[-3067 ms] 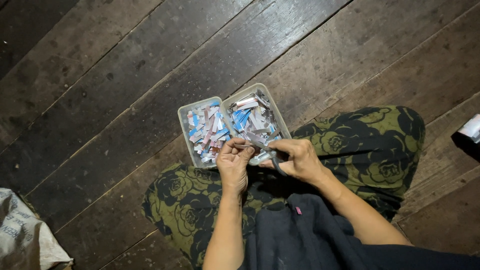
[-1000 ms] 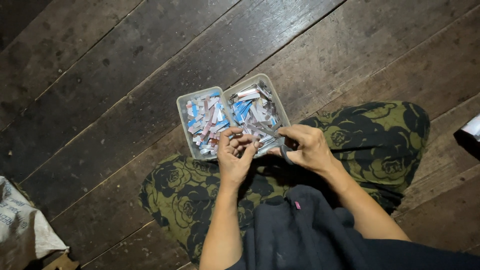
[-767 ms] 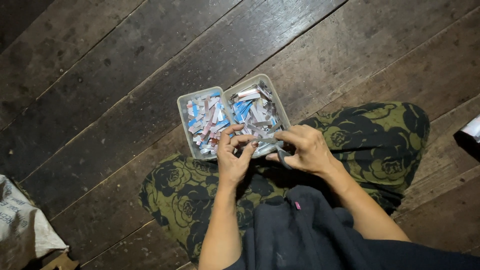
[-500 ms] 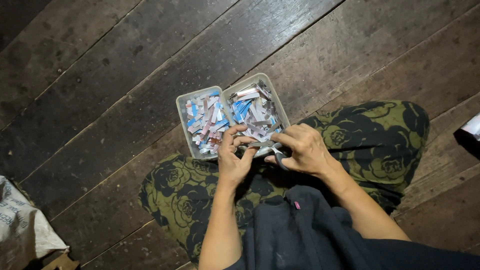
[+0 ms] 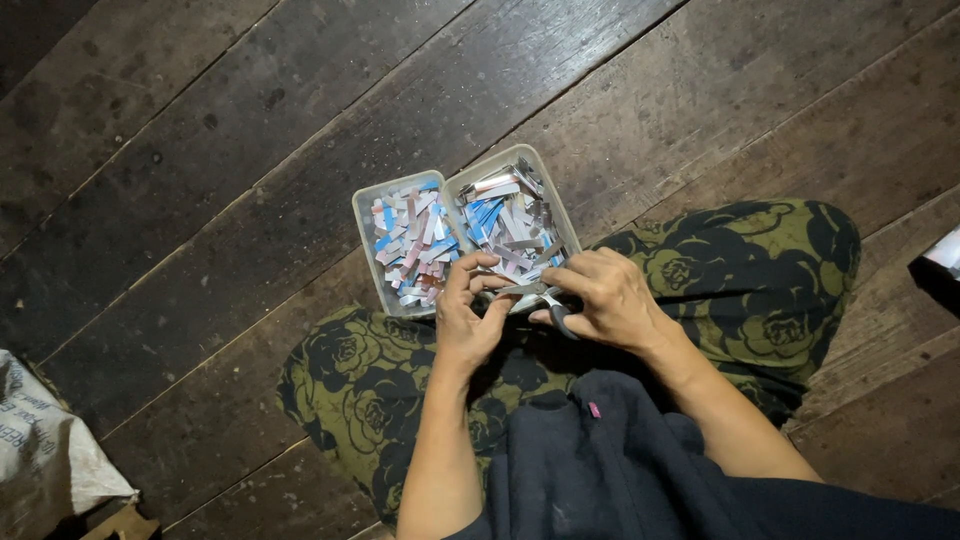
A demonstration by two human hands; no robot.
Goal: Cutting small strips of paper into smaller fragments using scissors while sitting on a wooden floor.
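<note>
Snipping a thin silvery strip with scissors closed in right hand; left hand pinching strip's other end, just over two-part clear tray of cut pieces. Probably next: feed strip on, squeeze again. Dark plank floor, sack at left.

Dark wooden plank floor, grey-white printed sack at lower left, pale object at right edge
</note>
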